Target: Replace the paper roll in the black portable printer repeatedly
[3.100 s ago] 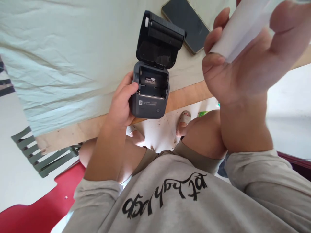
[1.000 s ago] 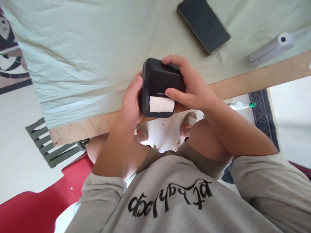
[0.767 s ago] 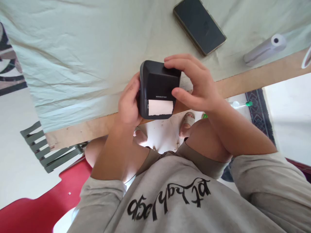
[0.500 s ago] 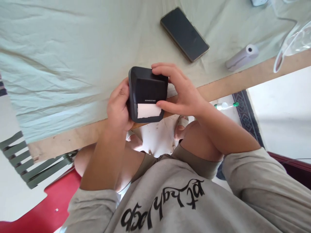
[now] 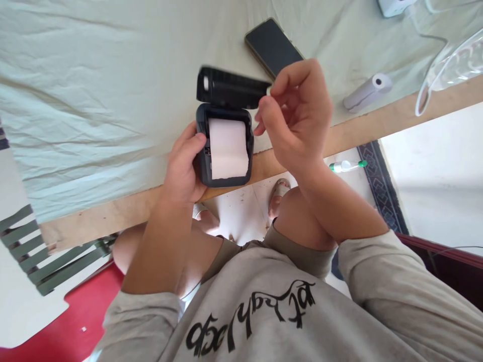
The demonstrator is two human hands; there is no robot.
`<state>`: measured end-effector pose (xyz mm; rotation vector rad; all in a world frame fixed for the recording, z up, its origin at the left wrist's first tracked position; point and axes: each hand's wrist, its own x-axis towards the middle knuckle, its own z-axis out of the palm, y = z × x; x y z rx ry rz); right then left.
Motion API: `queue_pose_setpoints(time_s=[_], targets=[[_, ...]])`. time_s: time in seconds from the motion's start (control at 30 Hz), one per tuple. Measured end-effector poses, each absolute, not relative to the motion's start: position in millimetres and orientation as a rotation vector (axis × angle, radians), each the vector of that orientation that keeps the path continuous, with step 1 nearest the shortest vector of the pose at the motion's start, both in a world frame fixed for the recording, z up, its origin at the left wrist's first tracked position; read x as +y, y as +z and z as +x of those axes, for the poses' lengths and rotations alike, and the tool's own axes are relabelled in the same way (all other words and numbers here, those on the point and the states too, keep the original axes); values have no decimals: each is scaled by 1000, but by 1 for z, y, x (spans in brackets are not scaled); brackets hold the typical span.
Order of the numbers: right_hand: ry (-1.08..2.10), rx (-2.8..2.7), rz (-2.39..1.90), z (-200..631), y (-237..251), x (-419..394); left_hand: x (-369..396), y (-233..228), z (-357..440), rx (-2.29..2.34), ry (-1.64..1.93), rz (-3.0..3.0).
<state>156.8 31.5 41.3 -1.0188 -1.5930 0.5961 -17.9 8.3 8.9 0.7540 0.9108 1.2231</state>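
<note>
A small black portable thermal printer (image 5: 230, 182) is held over the table's front edge, its lid raised. My left hand (image 5: 183, 168) grips the printer's left side, thumb on the rim. Inside the body lies a roll of white paper (image 5: 228, 146), its loose end hanging toward me with a slightly ragged edge. The black lid (image 5: 234, 88) stands hinged up at the far side. At the lid's right corner, my right hand (image 5: 302, 115) is closed, thumb and forefinger pinching the edge.
Partly behind my right hand lies a phone (image 5: 273, 48) on the pale green cloth (image 5: 113, 75). Right of it are a spare paper roll (image 5: 368, 92), a white cable (image 5: 424, 95) and a white plug block (image 5: 396, 6). A wooden strip (image 5: 101, 216) forms the table edge.
The printer's lid has swung up and away from me, uncovering the paper roll. My right hand has risen with the lid's corner, while my left hand keeps its hold.
</note>
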Motion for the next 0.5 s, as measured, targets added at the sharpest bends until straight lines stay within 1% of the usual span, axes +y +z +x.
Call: queue_pose_setpoints(time_s=[0.07, 0.17, 0.27, 0.43, 0.5], targets=[[563, -1642, -1069, 154, 43, 34, 8, 9, -18, 900, 1216, 760], [461, -2018, -1256, 153, 48, 33, 6, 6, -18, 872, 1261, 818], [449, -2371, -1459, 152, 58, 28, 4, 3, -18, 891, 1309, 866], [453, -2558, -1616, 153, 73, 23, 2, 4, -18, 877, 1280, 875], [484, -2559, -1596, 155, 74, 23, 0, 7, -18, 880, 1253, 883]])
